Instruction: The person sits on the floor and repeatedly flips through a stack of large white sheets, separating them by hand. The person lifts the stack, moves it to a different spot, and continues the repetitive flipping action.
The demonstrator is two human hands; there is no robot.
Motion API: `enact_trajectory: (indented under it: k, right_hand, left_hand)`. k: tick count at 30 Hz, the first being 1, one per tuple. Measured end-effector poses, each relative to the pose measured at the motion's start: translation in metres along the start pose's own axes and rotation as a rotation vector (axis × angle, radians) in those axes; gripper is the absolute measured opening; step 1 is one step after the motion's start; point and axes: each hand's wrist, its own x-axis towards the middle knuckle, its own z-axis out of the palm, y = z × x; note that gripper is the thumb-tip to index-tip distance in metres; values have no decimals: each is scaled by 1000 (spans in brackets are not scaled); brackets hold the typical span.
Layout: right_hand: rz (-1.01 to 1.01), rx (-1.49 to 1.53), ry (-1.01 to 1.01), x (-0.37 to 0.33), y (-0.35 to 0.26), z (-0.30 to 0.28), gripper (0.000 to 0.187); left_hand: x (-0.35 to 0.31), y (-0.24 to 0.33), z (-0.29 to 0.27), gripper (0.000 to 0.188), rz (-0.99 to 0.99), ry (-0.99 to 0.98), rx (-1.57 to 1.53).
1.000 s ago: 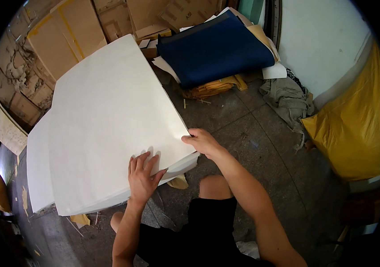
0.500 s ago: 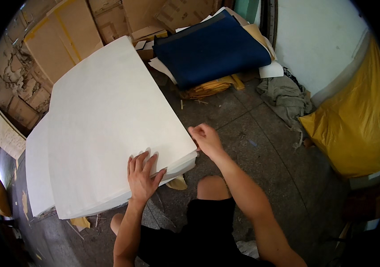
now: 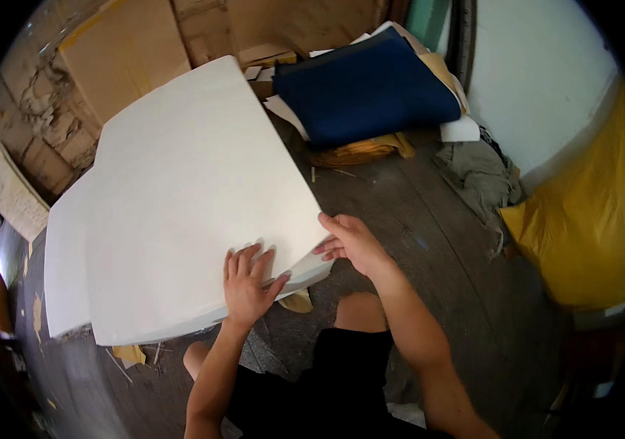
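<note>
A tall stack of large white sheets [image 3: 181,183] lies in front of me, its near edge close to my knees. My left hand [image 3: 249,289] rests on the top sheet by that edge, palm down with fingers spread. At the near right corner, my right hand [image 3: 353,243] grips the top sheet, thumb above and fingers underneath. That corner is raised slightly, and a gap shows between it and the sheets below.
Dark blue sheets [image 3: 367,88] lie on a pile at the back, above folded yellow material [image 3: 364,151]. A grey cloth [image 3: 477,175] sits by the pale wall [image 3: 539,80]. Yellow sheeting [image 3: 583,219] hangs at the right. Cardboard [image 3: 126,58] stands behind the stack. Paper scraps [image 3: 129,355] litter the floor.
My right hand has turned and taken hold of the top sheet's corner, lifting it a little. My left hand stays flat on the sheet. The whole view has shifted slightly.
</note>
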Motion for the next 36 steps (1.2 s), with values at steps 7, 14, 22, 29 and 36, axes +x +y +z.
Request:
enact_trajectory:
  k: [7,14,22,29,36]
  right_hand:
    - [-7,-158,125,5,20,8,28]
    - [-150,-162,145,7,47,5,23]
    - [-138,-134,191,-4,43,3,27]
    - [-439,-456,516,-5,70,1,31]
    - [-400,535,579,31,89,44,42]
  left_hand:
    - [-1,-2,-3,61,-13,2,38]
    - [-11,-5,5,63,-44,-8,55]
    - [-83,-107,-85,45,-196,396,-84]
    - [-264,-337,-196,49,-933,1406,-664]
    - [-243,-356,-173,60,-1069,1350,-887]
